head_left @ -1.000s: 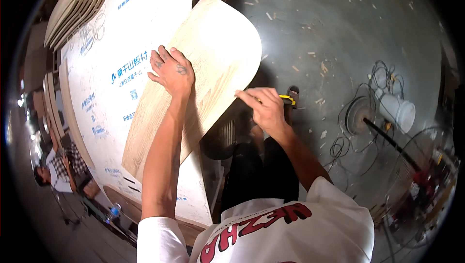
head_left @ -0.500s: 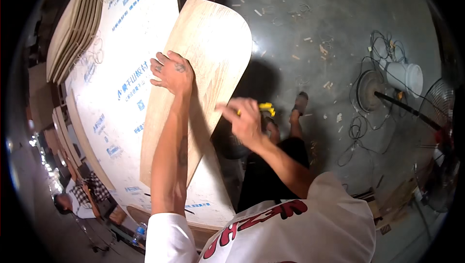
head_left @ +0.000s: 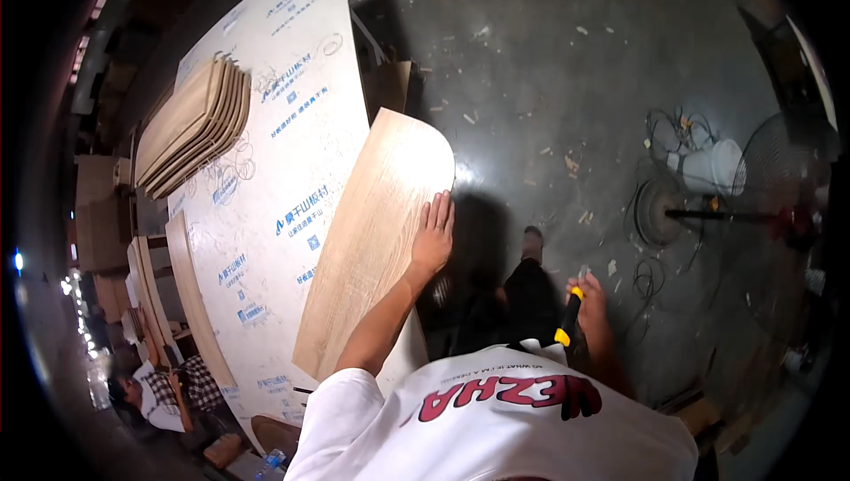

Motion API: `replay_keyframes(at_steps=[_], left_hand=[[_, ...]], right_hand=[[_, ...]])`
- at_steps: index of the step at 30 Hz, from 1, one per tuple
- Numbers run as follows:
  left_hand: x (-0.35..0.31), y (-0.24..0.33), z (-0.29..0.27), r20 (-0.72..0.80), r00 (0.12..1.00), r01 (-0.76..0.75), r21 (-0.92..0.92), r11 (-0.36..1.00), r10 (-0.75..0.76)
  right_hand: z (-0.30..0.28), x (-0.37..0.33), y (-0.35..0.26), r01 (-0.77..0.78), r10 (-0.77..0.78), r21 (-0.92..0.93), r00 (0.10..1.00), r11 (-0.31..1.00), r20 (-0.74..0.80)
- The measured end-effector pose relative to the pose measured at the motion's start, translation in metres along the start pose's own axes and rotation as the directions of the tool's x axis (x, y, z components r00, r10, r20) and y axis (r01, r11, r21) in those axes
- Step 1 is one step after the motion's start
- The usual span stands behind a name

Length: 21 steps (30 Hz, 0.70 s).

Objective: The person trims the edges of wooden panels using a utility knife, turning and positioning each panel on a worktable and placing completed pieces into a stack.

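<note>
While our left hand [head_left: 433,242] lies flat and open on the long light wooden board with round corners [head_left: 376,238], we should press steady, our right hand [head_left: 591,304] fingers wrapped around the yellow-and-black knife [head_left: 567,317].

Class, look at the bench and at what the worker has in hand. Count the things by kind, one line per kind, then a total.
Loose wooden board with rounded corners, under the left hand: 1
Stack of wooden boards: 1
Yellow-and-black tool, in the right hand: 1
Total: 3
</note>
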State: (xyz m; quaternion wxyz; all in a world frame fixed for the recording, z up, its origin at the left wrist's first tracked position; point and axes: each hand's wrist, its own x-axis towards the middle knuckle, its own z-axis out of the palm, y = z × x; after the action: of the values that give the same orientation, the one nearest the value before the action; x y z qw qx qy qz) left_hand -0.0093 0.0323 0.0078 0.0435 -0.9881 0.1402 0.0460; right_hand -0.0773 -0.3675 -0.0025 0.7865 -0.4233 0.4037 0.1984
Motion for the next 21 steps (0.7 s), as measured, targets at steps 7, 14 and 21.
replay_keyframes(at_steps=[7,14,21], left_hand=[[0.064,-0.006,0.005,-0.055,0.997,0.058,-0.014,0.998,-0.059],[0.151,-0.006,-0.014,-0.071,0.922,0.359,-0.214,0.909,-0.381],[0.212,-0.039,-0.006,0.029,0.487,0.866,-0.146,0.478,-0.873]], right_hand=[[0.048,-0.005,-0.053,-0.150,0.158,-0.140,0.986,0.979,0.049],[0.189,0.091,-0.170,-0.126,0.295,-0.510,0.918,0.851,0.264],[0.289,0.188,-0.255,-0.008,0.343,-0.690,0.872,0.723,0.350]])
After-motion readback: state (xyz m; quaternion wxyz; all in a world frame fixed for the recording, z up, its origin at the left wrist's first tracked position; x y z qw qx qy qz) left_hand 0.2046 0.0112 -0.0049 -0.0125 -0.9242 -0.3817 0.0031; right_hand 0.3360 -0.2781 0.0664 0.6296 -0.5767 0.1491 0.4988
